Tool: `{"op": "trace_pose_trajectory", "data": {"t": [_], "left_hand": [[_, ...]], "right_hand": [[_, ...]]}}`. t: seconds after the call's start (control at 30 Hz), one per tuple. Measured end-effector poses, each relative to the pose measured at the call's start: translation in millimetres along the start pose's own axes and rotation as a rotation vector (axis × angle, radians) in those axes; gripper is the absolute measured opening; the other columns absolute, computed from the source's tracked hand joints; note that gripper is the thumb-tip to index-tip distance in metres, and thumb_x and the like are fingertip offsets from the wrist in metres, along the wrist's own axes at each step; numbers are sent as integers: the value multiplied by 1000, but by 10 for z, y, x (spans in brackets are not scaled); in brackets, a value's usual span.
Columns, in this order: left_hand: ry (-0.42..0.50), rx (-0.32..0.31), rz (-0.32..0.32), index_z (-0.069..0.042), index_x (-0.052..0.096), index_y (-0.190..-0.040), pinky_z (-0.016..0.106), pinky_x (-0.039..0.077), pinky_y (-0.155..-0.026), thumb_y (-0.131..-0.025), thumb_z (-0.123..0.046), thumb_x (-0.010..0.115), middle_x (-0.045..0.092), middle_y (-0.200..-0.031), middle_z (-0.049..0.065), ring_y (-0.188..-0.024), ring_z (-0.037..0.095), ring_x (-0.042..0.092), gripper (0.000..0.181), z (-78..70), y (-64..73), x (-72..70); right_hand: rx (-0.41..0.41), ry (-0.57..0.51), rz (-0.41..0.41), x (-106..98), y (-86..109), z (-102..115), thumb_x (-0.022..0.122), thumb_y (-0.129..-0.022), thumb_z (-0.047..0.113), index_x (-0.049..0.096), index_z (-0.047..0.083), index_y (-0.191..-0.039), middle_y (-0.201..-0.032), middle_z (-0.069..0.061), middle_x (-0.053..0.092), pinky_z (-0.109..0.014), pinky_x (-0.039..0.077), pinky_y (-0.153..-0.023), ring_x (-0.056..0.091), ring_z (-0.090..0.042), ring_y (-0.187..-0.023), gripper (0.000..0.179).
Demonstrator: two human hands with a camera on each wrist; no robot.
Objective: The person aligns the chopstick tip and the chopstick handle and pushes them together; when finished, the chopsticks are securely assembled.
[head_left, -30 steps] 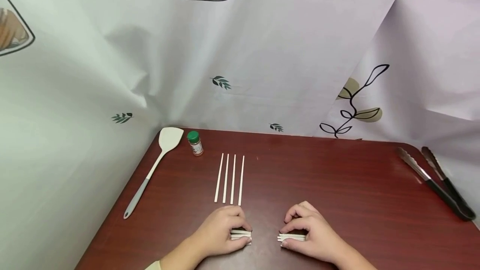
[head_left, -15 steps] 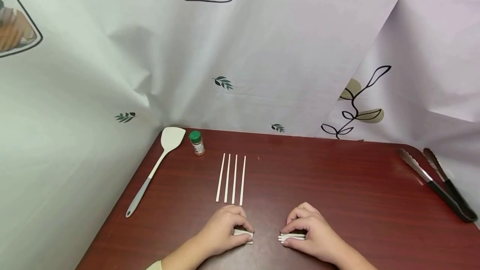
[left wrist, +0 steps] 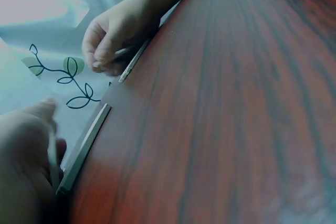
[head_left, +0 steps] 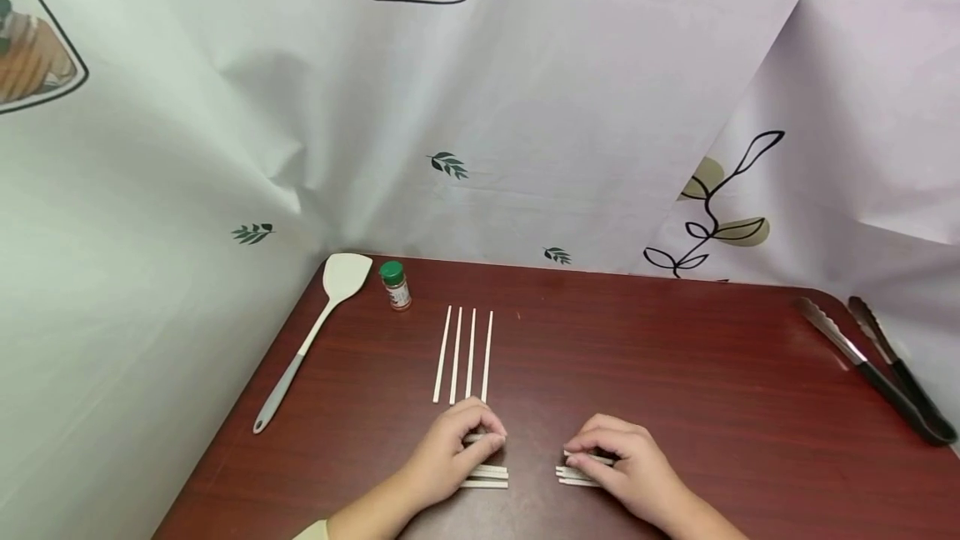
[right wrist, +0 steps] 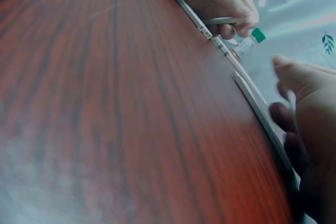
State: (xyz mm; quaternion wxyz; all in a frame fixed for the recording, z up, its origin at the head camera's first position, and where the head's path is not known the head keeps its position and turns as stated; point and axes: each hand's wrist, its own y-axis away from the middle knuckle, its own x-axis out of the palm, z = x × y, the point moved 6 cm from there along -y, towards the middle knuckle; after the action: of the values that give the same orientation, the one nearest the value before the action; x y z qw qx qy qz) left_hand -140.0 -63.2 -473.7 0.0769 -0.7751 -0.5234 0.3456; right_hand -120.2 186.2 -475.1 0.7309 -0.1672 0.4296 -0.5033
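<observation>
My left hand (head_left: 450,450) pinches a thin white chopstick (right wrist: 223,20) between thumb and fingers, raised above the wooden table. Just below it, a small group of white chopsticks (head_left: 491,477) lies sideways, partly hidden under the hand. Facing it, my right hand (head_left: 636,467) pinches another chopstick (head_left: 598,458), lifted a little off a second group of chopsticks (head_left: 576,477). A gap of bare wood separates the two groups. Beyond my left hand, several chopsticks (head_left: 471,352) lie side by side, pointing away from me; the near ends of some are covered by the fingers.
At the back left lies a cream spatula (head_left: 347,277) with a grey handle. Beside it stands a green-capped spice jar (head_left: 396,286). Metal tongs (head_left: 873,373) with black handles lie along the right edge. A patterned white sheet (head_left: 525,107) hangs behind the table (head_left: 675,357).
Both hands have risen slightly and moved away from the person, each lifting a chopstick off its group. The chopsticks left below now show more.
</observation>
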Motion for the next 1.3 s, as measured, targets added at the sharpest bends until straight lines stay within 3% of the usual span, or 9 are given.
{"op": "trace_pose_trajectory", "data": {"t": [0.1, 0.2, 0.43, 0.57, 0.77, 0.97, 1.13, 1.3], "left_hand": [[35, 20, -92, -17, 74, -101, 26, 51, -70, -97, -5, 75, 63, -93, -8, -82, 6, 57, 14, 0, -12, -50], [-1, 91, -120, -15, 75, -104, 24, 52, -72, -96, -1, 77, 65, -99, -5, -86, 9, 60, 16, -34, -17, -63], [-171, 340, -23, -12, 74, -112, 14, 51, -83, -95, 1, 71, 65, -107, -2, -92, 7, 63, 22, -179, 13, 35], [-203, 422, 37, -13, 76, -112, 11, 50, -86, -95, -1, 73, 66, -105, -5, -93, 2, 63, 21, -243, 42, 107], [-199, 476, 76, -14, 77, -111, 12, 52, -87, -97, -6, 76, 69, -104, -6, -94, 0, 66, 16, -291, 68, 148], [-161, 542, 98, -12, 78, -107, 14, 53, -90, -102, -9, 73, 73, -104, -5, -97, 2, 69, 8, -338, 83, 186], [-126, 544, 143, -10, 78, -110, 13, 52, -91, -99, -5, 75, 73, -106, -3, -100, 2, 69, 12, -370, 107, 242], [-130, 504, 152, -11, 75, -116, 12, 52, -91, -91, -2, 82, 74, -108, -4, -100, 1, 68, 27, -374, 112, 250]], "right_hand": [[9, -5, -53, -26, -1, -9, 86, -77, -14, 80, 9, -106, -95, 3, 72, -12, 48, -61, 61, -4, -74, 38], [14, 19, -78, -38, -11, 7, 86, -76, -14, 80, 9, -104, -91, 5, 71, -10, 44, -57, 56, 0, -69, 37], [-51, 5, -65, 14, -27, 108, 84, -75, -15, 79, 8, -103, -89, 4, 70, -14, 49, -60, 61, -3, -73, 37], [-82, -32, -26, 94, -34, 186, 83, -79, -13, 79, 5, -108, -93, 1, 69, -14, 52, -66, 64, -5, -77, 34], [-226, -51, 37, 190, -106, 346, 74, -96, -1, 78, 0, -108, -91, -2, 66, -10, 49, -68, 60, -5, -76, 13], [-274, -68, 67, 210, -106, 377, 67, -99, 1, 78, -2, -111, -92, -3, 66, -9, 49, -71, 61, -5, -78, 16], [-301, -60, 111, 229, -133, 443, 70, -98, -2, 77, -1, -115, -93, -1, 65, -9, 49, -74, 60, -5, -80, 18], [-314, -30, 138, 245, -157, 503, 69, -100, 1, 77, 1, -115, -93, 1, 64, -8, 48, -76, 60, -4, -80, 17]]}}
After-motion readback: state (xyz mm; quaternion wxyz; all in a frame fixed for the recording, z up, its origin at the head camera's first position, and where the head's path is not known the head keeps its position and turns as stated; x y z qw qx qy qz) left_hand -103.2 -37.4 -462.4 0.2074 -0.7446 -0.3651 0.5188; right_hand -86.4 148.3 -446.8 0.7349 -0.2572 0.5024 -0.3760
